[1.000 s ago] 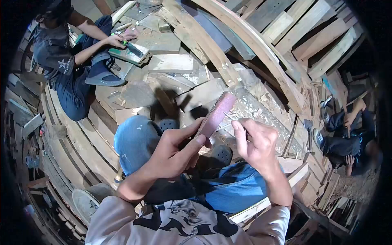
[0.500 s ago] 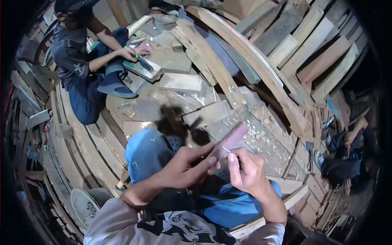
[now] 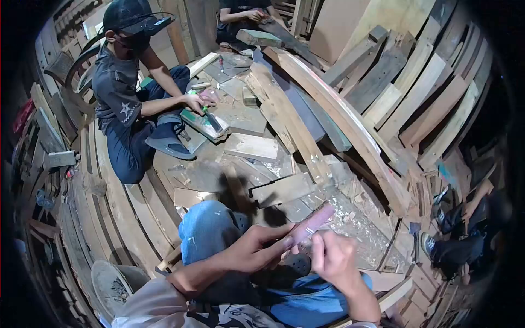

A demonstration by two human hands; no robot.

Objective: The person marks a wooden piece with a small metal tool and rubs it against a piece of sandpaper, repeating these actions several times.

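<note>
Seen from a head camera looking down, a person sits among curved planks and offcuts with blue-jeaned knees (image 3: 210,229) drawn up. The left hand (image 3: 254,252) holds a flat pinkish sharpening stone (image 3: 311,223) just above the lap, thumb on the near face and fingers curled under it, so the stone slants up and away to the right. The right hand (image 3: 332,259) is closed in a pinch around a thin metal blade (image 3: 309,232), whose bright tip lies on the stone's lower end, right beside the left thumb; how much of the blade lies inside the fist cannot be seen. To do this stroke well, it seems wise to keep the stone firmly braced, lay the blade's edge flat at one steady angle, and use short, light strokes that run away from the supporting thumb, because the tip is working very close to it. Wood chips and shavings (image 3: 355,218) litter the boards beyond the knees. At upper left another person (image 3: 123,93) in a dark cap and shirt sits cross-legged, one hand pressing a green-handled tool (image 3: 209,116) against a flat board (image 3: 205,124). At the right edge a third person (image 3: 465,229) crouches in shadow, and a fourth person's hands show at the top by a long curved beam (image 3: 339,109).
</note>
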